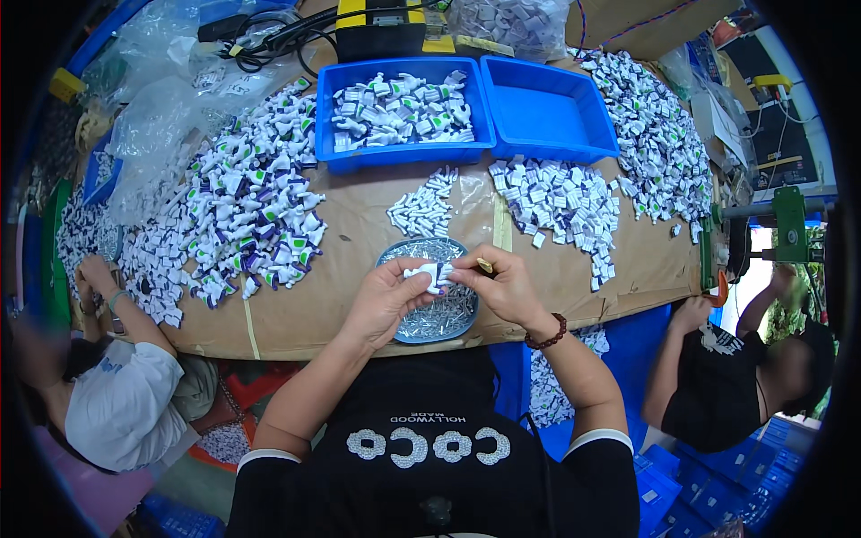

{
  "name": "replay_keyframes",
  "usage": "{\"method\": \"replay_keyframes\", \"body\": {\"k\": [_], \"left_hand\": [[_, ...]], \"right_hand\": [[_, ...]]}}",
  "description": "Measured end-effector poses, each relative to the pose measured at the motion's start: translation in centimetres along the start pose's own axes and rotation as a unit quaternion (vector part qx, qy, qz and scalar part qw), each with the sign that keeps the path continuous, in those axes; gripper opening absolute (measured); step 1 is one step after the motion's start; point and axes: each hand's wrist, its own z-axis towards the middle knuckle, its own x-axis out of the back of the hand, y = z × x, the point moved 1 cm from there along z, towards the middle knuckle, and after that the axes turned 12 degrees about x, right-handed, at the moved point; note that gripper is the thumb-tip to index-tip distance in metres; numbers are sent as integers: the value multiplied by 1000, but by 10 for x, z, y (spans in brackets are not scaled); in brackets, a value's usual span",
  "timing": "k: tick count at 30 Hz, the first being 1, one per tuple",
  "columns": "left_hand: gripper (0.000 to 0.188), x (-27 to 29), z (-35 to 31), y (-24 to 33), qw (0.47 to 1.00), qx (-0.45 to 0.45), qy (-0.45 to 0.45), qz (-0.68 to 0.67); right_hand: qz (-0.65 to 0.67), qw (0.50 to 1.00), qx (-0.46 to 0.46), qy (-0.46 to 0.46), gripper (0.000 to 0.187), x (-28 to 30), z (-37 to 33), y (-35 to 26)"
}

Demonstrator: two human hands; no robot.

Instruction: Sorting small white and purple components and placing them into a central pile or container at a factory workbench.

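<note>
My left hand point(386, 300) pinches a small white plastic toy figure part point(421, 270) with purple and dark trim. The thumb and fingers of my right hand point(509, 289) close on the other end of the same piece. A small gold-coloured item point(485, 266) shows among the right fingers; its kind cannot be made out. Both hands hover over a rounded blue-grey tray point(432, 340) full of small shiny metal pins or screws point(444, 318). Just beyond the tray lies a heap of slim white parts point(423, 204).
White figure pieces with green and purple point(256, 193) heap up at left; white-lilac blocky parts point(565, 204) lie at right. Behind stand two blue bins, one point(408, 160) filled with figures, the other point(549, 103) showing its bottom. One person point(130, 386) sits left, another point(731, 381) right.
</note>
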Motion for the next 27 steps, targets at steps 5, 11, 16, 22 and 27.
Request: {"method": "replay_keyframes", "body": {"k": [5, 11, 16, 22, 27], "left_hand": [[24, -7, -3, -2, 998, -6, 25, 52], [20, -6, -3, -10, 988, -100, 22, 119], [22, -3, -5, -16, 997, -75, 10, 35], [21, -6, -11, -16, 994, -106, 4, 29], [23, -8, -8, -12, 941, -216, 86, 245]], "right_hand": [[-44, 998, -13, -49, 9, 4, 3, -6], [-63, 993, -50, -82, 8, 7, 5, -8], [-52, 992, -44, -106, 7, 8, 12, -16], [-58, 990, -28, -129, 6, 9, 20, -22], [-171, 981, 25, -86, 6, -1, 14, -22]]}}
